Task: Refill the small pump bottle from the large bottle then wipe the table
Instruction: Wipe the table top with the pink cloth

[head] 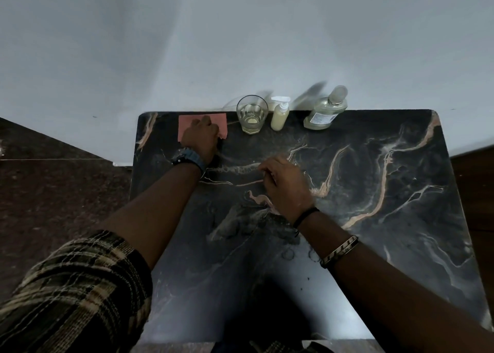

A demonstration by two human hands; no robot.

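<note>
A black marble-patterned table (374, 219) fills the view. At its back left lies a flat pink cloth (187, 124); my left hand (200, 136) rests on top of it, fingers pressed onto it. My right hand (283, 184) rests on the table's middle, fingers loosely curled, holding nothing that I can see. Along the back edge stand the small pump bottle (280, 114) with pale creamy liquid and white pump, and, to its right, the large clear bottle (324, 110) with a cap and pale liquid.
A clear drinking glass (251, 114) with a little liquid at its bottom stands between the cloth and the pump bottle. A pale wall (240, 45) rises right behind the table. Dark speckled floor (53, 178) lies to the left.
</note>
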